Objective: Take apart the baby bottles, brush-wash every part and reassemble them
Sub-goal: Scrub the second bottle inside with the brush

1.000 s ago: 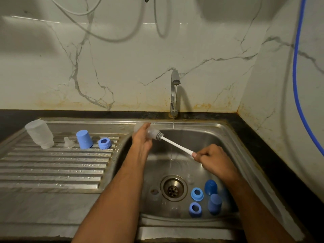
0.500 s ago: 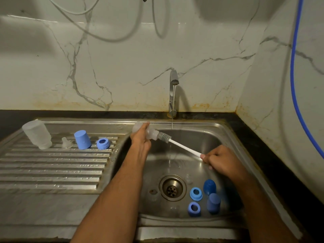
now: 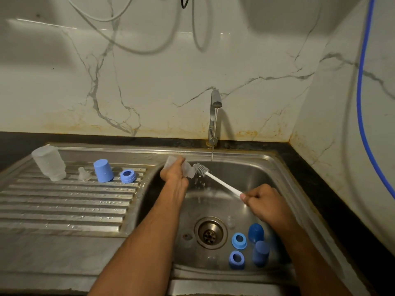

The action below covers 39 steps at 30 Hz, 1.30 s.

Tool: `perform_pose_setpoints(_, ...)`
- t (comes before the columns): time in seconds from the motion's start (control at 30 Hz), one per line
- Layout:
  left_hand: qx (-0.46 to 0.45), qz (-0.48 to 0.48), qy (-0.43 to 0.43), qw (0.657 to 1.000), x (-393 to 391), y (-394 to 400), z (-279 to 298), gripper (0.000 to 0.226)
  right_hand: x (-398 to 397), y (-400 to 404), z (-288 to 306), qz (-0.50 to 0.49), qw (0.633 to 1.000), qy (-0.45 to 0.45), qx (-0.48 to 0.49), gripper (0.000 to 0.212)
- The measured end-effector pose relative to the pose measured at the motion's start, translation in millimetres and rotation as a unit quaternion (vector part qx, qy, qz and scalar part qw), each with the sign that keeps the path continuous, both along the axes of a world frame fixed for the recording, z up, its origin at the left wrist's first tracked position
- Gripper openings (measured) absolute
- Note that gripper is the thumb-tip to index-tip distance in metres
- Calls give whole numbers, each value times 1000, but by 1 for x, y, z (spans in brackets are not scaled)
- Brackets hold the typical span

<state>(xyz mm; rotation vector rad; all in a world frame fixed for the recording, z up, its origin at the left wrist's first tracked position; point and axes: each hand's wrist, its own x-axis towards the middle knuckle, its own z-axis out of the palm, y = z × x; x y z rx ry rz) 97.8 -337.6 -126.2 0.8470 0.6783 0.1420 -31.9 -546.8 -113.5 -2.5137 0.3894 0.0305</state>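
Filling most of the view, the steel sink (image 3: 267,167) has a ribbed draining board (image 3: 64,201) on the left w/ a thin stream from the tap (image 3: 214,116). On the board stand an upside-down bottle (image 3: 49,163), a blue cap (image 3: 103,170), a blue ring (image 3: 127,176) and a small clear teat (image 3: 83,174). More blue caps and rings lie in the basin near the drain (image 3: 210,232). Left hand (image 3: 174,174) has fingers curled round a clear bottle body (image 3: 188,168), held tilted above the basin. Right hand (image 3: 264,201) pinches the white handle of the brush (image 3: 215,179), bristle head just outside the bottle mouth. Bottle is probably light, wet and slippery plastic, so grip round the middle, not the rim.
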Motion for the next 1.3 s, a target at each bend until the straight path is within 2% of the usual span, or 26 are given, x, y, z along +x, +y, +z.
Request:
perform_pose_setpoints(0.23,40,4,-55,998,-6,-17,-4,54,10,44,-4,25,996,-60,-64,30)
perform_pose_setpoints(0.4,-28,56,-80,995,1,-2,0,55,4,39,0,48,997,-44,-40,29)
perform_pose_setpoints(0.5,-18,23,-86,996,2,-5,1,45,4,39,0,34,997,-50,-45,29)
perform_pose_setpoints(0.6,-26,2,-107,994,1,-4,-4,55,5,48,-3,24,997,-66,-44,30)
perform_pose_setpoints(0.73,-85,29,-128,988,2,-7,-1,72,4,42,-1,19,995,-84,-41,30)
perform_pose_setpoints(0.83,-119,22,-157,980,3,-9,6,66,4,39,0,26,996,-76,-40,31)
perform_pose_setpoints(0.93,-76,17,-149,986,3,-10,-1,40,4,47,1,23,995,-87,-46,31)
perform_pose_setpoints(1.03,-40,-8,-143,989,-4,-18,-8,32,5,50,-1,21,994,-96,-56,32)
perform_pose_setpoints(1.2,-55,6,-156,986,4,-8,1,52,1,42,0,26,993,-88,-69,34)
perform_pose_setpoints(1.3,-44,15,-127,991,6,-8,-2,62,-1,41,-1,22,995,-76,-61,34)
